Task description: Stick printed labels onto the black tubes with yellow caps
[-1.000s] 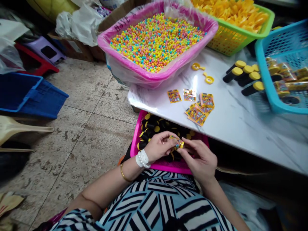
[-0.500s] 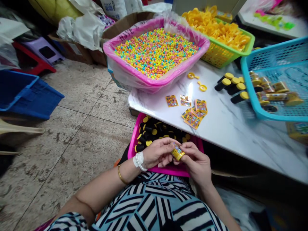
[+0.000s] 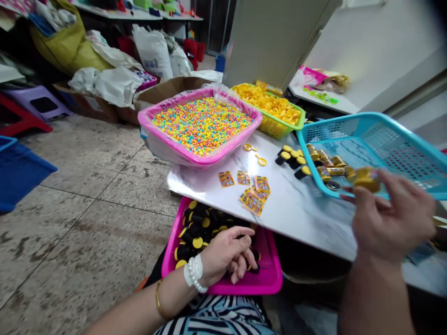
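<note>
Pinching a short, blurred yellow cylinder (image 3: 366, 180) between nearly closed fingertips, the right hand (image 3: 394, 218) is best clearing the light-blue perforated plastic basket's (image 3: 384, 125) rim, right of frame. The left hand (image 3: 223, 256), loosely half-open, seemingly empty, is hovering over the magenta plastic basket (image 3: 272, 277). White marbled table (image 3: 300, 218) is spanning centre-right; speckled floor (image 3: 91, 228) is filling the left.

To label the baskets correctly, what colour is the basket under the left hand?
The basket under the left hand is bright pink, clearest in the head view.
</note>
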A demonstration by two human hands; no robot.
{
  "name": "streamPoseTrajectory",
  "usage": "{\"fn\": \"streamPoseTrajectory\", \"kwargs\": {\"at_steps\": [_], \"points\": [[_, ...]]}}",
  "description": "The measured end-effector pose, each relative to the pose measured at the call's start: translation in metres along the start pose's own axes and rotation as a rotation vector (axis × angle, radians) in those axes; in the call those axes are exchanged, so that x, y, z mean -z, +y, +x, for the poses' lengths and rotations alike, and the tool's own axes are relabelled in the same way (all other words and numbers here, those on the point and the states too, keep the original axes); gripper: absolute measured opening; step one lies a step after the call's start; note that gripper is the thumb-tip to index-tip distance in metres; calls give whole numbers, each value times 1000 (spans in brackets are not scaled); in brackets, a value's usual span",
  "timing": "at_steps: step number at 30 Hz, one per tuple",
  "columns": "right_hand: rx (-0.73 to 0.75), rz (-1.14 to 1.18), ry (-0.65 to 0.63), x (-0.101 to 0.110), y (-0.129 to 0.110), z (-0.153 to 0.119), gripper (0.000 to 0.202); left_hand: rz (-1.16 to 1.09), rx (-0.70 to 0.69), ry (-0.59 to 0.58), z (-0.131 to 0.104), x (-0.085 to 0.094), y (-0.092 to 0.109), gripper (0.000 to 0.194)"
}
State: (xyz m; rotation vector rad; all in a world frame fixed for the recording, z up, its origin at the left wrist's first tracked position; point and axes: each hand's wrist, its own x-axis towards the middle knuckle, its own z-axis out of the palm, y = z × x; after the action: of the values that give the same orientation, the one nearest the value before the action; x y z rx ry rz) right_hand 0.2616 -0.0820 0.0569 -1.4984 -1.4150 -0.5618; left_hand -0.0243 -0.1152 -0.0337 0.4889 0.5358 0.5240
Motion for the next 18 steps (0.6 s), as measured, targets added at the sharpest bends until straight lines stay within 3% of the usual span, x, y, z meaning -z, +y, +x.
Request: {"fn": "streamPoseTrajectory", "kwargs": {"at_steps": [1,3,5,9,12,15,18], "points": [[69,-148,2,-3,12,17,62,13,-6,35,1,2,-3,65],[161,-259,-53,-16,20,29,47,31,-28,106,2,7,-11,55],[171,-150,-190,-38,10,17,30,44,-46,168,1,12,-17,50],[80,81,-563,-87,-18,-25,20,80,-58,247,-4,19,-21,48],[57,119,-709,-105,-22,-34,12,129,-71,296,-9,21,-16,47],[91,125,-636,-97,-25,-31,10,137,-124,353,-11,20,-9,46],[183,188,-464,-68,-47,-42,6,168,-257,395,-14,16,-3,46]]}}
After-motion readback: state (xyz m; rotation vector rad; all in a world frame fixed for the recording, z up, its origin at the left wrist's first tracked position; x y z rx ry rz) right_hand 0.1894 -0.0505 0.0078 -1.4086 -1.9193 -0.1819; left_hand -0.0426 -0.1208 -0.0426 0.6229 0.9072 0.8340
